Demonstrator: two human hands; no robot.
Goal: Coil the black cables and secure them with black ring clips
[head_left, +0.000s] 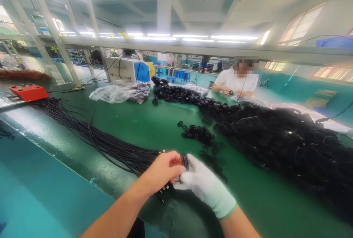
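Both hands meet around a small coil of black cable (184,161) above the near edge of the green table. My bare left hand (164,170) has its fingers closed on the coil from the left. A white glove covers my right hand (205,183), whose fingers wrap the coil from the right. Beneath and beside my left hand lies a bundle of long black cables (110,142), with small pale ends near the wrist. Just beyond my hands is a small heap of black rings (199,134). My fingers hide part of the coil.
A large heap of coiled black cables (275,131) runs along the right side of the green table (124,116). A red control box (29,92) sits at the left, and clear plastic bags (113,93) lie farther back. Across the table sits a person in a white shirt (228,79).
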